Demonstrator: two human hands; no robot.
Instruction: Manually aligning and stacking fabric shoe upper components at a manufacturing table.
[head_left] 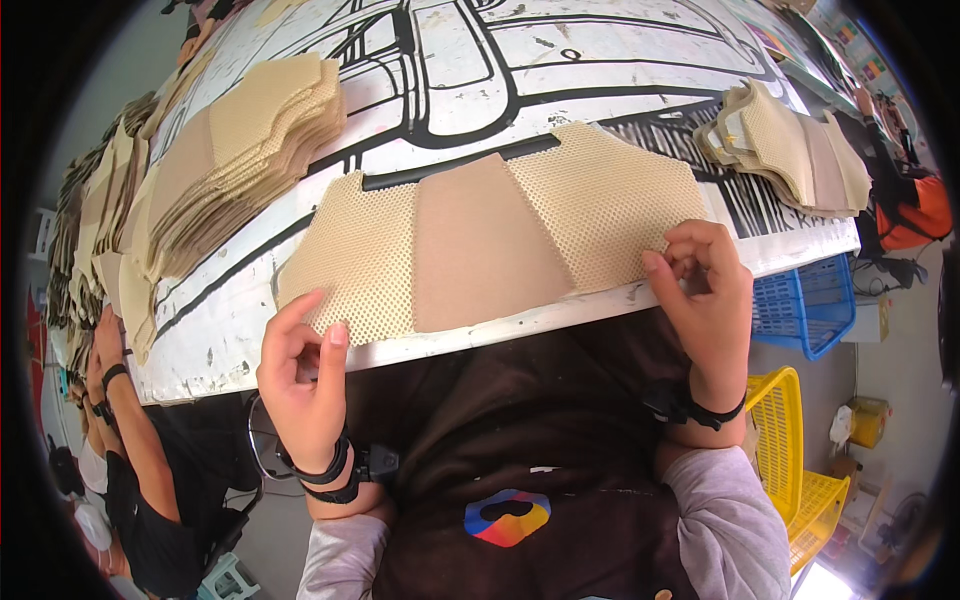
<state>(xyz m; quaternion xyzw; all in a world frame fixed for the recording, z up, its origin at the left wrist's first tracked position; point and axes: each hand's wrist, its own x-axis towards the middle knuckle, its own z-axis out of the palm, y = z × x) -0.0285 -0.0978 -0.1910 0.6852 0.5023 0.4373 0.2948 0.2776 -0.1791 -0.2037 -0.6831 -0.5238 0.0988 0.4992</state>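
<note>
A fabric panel lies spread in front of me at the table's near edge, with beige mesh on both sides and a smooth tan strip down its middle. A dark strip shows along its far edge. My left hand is at the panel's near left corner, its thumb and index finger apart and the other fingers curled. At the right edge, my right hand has its thumb and index fingertips at the mesh, a small gap between them. Neither hand visibly grips the panel. Both wrists wear black straps.
A tall stack of similar panels stands at the left, with more piles beyond it. A smaller stack sits at the right on the white, black-lined table. Blue and yellow baskets stand at the right. A co-worker's arm reaches in at left.
</note>
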